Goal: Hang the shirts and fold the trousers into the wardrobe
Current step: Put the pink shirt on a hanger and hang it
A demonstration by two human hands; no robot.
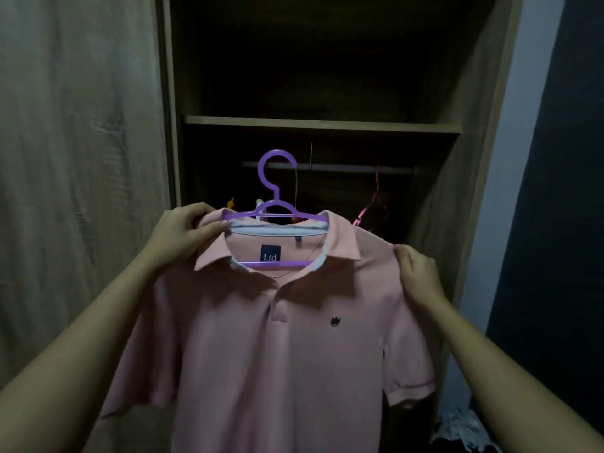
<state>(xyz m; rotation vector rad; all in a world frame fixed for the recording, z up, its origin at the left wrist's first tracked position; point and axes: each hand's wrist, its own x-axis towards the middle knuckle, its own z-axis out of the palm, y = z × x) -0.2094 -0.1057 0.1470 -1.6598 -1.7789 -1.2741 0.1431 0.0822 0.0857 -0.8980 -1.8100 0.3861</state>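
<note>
A pink polo shirt (268, 348) hangs on a purple plastic hanger (277, 178), held up in front of the open wardrobe (320, 127). My left hand (186, 232) pinches the shirt's collar and left shoulder over the hanger's end. My right hand (416, 273) grips the shirt's right shoulder. The hanger's hook stands upright, level with the dim metal rail (353, 168) inside and in front of it. The hanger's arms are mostly hidden inside the shirt.
Pink hangers (369, 210) and other coloured hangers (232, 202) hang on the rail behind the shirt. A wooden wardrobe door (78, 158) stands at the left. A shelf sits above the rail. Crumpled clothes (464, 429) lie low at the right.
</note>
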